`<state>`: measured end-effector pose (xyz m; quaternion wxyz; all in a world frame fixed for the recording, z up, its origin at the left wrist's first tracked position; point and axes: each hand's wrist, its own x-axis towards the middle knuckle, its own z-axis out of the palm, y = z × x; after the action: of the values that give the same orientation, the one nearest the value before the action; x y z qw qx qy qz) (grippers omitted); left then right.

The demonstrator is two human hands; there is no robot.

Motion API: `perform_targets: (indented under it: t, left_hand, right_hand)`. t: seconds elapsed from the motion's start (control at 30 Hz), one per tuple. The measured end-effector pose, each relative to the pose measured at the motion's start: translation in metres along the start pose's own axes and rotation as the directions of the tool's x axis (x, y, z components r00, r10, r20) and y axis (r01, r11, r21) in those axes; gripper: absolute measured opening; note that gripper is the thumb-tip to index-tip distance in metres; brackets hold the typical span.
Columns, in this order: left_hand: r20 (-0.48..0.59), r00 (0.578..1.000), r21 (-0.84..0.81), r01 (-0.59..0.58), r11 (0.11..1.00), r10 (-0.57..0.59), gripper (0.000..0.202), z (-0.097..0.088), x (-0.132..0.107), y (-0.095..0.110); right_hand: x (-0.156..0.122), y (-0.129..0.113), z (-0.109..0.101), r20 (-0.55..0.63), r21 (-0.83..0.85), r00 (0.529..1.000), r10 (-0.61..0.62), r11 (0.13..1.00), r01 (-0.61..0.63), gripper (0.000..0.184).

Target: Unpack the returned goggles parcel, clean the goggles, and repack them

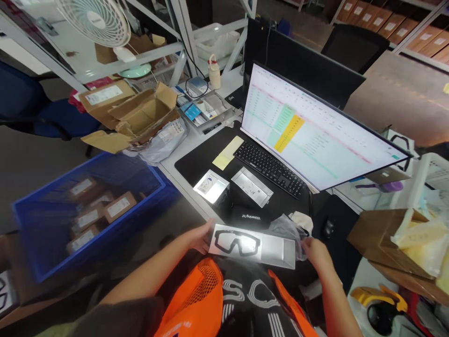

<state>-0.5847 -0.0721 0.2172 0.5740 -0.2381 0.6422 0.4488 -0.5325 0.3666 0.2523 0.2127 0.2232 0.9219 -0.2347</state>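
Note:
My left hand (199, 238) grips the left end of a flat silver box (252, 245) printed with a black goggle outline. My right hand (315, 252) holds the box's right end, fingers curled by some crumpled clear plastic (286, 228). The box hovers over my lap at the desk's front edge. Just behind it lie a black pouch with white lettering (249, 217), a small silver box (211, 186) and an open silver tray (251, 186) on a black desk mat (196, 164).
A keyboard (270, 169) and a monitor (315, 135) with a spreadsheet stand behind. A mouse (329, 228) lies right. A blue crate (87, 210) of labelled cartons sits left, open cardboard boxes (140, 112) beyond it, another carton (386, 238) at right.

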Motion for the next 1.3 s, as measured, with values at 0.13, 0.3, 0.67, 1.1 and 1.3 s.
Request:
perform_targets:
  t: [0.13,0.3,0.67,1.1,1.3]
  left_hand:
    - [-0.387,0.859,0.157,-0.297,0.942,0.335,0.062,0.012,-0.021,-0.014]
    - [-0.475,0.589,0.419,-0.502,0.757,0.654,0.047,0.061,-0.045,-0.023]
    - [-0.356,0.336,0.797,-0.379,0.471,0.872,0.062,0.078,-0.038,-0.037]
    - [-0.333,0.393,0.740,-0.454,0.496,0.857,0.043,0.074,-0.037,-0.030]
    - [-0.310,0.384,0.746,-0.469,0.473,0.870,0.050,0.073,-0.035,-0.026]
  right_hand:
    - [0.028,-0.079,-0.016,-0.032,0.073,0.950,-0.311,0.947,0.312,0.028]
    - [0.088,-0.213,0.021,0.121,0.078,0.766,-0.631,0.776,0.626,0.033]
    - [0.157,-0.257,0.054,0.395,-0.190,0.597,-0.698,0.574,0.796,0.036]
    - [0.152,-0.268,0.059,0.400,-0.319,0.726,-0.559,0.658,0.682,0.027]
    - [0.140,-0.249,0.021,0.229,-0.066,0.806,-0.545,0.818,0.572,0.028]
